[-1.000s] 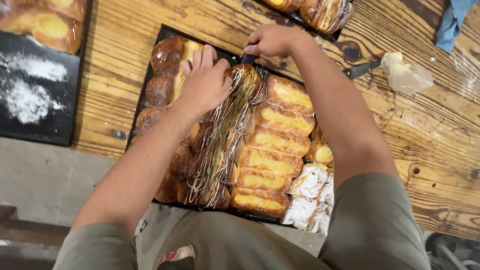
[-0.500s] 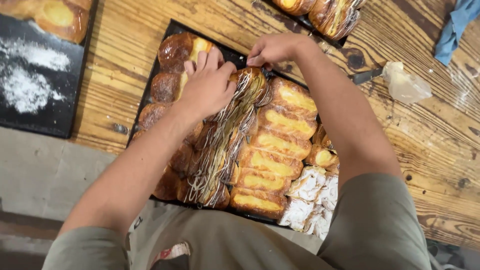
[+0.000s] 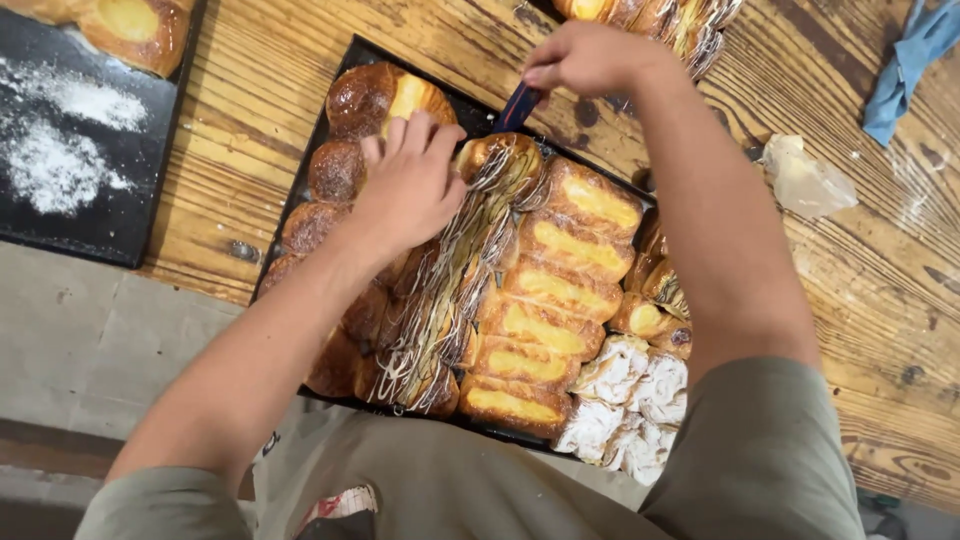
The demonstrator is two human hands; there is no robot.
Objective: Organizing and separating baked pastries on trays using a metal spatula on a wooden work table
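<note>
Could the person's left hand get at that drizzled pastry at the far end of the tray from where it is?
Probably yes. The left hand rests flat on the pastries right beside the drizzled pastry, fingertips nearly touching it, with nothing between. The right hand holds a dark tool just beyond it, which could crowd the spot.

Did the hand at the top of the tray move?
Yes. The right hand has slid off the tray's pastries toward its far edge, nearer the pastries beyond, and holds a dark tool.
</note>
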